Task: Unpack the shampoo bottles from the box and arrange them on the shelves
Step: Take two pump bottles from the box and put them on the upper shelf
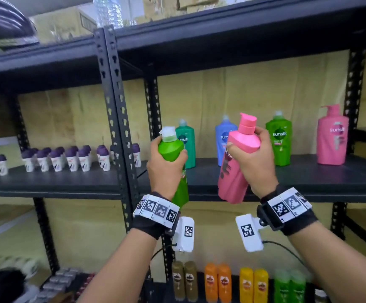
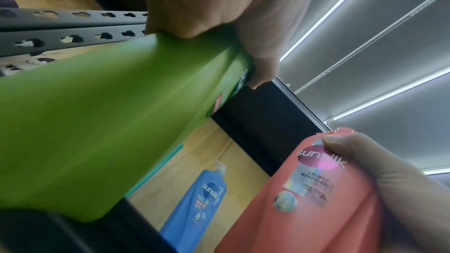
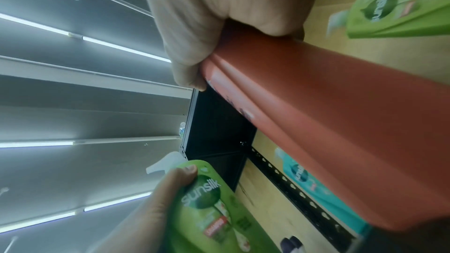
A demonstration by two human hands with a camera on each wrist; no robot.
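Black metal shelving (image 1: 120,119) against a yellowish wall (image 1: 243,95), strip lights (image 2: 324,16) overhead.

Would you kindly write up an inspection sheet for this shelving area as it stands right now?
Surface: black middle shelf, with bare board between the standing bottles.
Job's things: teal bottle, blue bottle, green bottle and pink pump bottle stand upright on it; the box is not in view.
Clutter: purple-capped roll-ons on the shelf to the left; small bottles on the shelf below.
Grippers: left hand grips a green shampoo bottle; right hand grips a pink shampoo bottle.
Cables: black wire from the right wrist camera.
Surroundings: cardboard backing, upper shelf above.
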